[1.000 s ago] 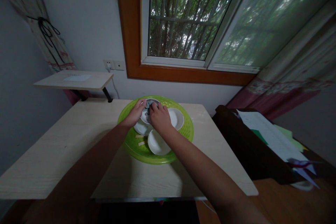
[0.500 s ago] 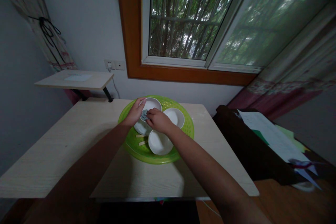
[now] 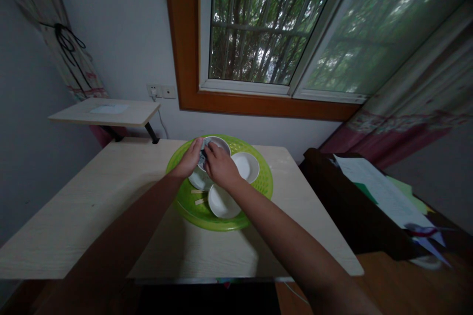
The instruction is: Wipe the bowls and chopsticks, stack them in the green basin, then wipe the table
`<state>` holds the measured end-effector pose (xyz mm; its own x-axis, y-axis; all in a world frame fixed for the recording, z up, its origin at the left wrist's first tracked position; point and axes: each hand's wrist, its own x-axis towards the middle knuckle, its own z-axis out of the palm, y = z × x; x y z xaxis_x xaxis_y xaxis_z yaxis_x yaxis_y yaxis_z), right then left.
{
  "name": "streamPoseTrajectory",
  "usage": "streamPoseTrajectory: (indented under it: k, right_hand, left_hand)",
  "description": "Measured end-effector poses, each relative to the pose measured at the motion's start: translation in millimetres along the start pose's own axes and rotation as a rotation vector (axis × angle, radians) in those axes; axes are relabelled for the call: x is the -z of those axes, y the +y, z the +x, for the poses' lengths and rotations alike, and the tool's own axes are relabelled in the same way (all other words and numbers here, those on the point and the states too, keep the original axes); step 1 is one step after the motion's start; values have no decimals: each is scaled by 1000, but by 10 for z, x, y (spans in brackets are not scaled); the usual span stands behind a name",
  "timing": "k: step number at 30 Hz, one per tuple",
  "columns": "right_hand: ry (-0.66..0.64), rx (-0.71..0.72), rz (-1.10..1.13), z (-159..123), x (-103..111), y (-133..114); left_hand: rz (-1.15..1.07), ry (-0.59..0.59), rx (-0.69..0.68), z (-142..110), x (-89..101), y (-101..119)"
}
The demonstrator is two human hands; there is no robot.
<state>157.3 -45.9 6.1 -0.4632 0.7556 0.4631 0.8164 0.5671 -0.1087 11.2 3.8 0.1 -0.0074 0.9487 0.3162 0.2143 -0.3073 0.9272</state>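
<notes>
Seemingly for steadiness, left hand (image 3: 189, 158) clamped on bowl (image 3: 222, 143); right hand (image 3: 221, 165), fingers bunched on cloth (image 3: 201, 159), pressing it inside

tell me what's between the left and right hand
In the head view, between left hand and right hand are a grey cloth and part of a white bowl.
</notes>
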Motion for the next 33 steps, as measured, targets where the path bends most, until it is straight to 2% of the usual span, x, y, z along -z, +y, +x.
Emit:
streamPoseTrajectory:
  k: [6, 13, 20, 26, 33]
  right_hand:
    - [-26, -132, -204, 5, 115, -71]
    - [-83, -167, -245, 3, 129, -32]
    - [-200, -66, -61, 16, 110, 79]
    - [-109, 133, 221, 12, 8, 168]
    - [-124, 141, 200, 31, -11, 185]
  left_hand:
    - [5, -17, -37, -27, -19, 24]
    - [34, -19, -51, -36, -3, -12]
    - [84, 62, -91, -18, 38, -22]
    - [75, 99, -79, -2, 53, -17]
    - [93, 123, -133, 6, 62, -72]
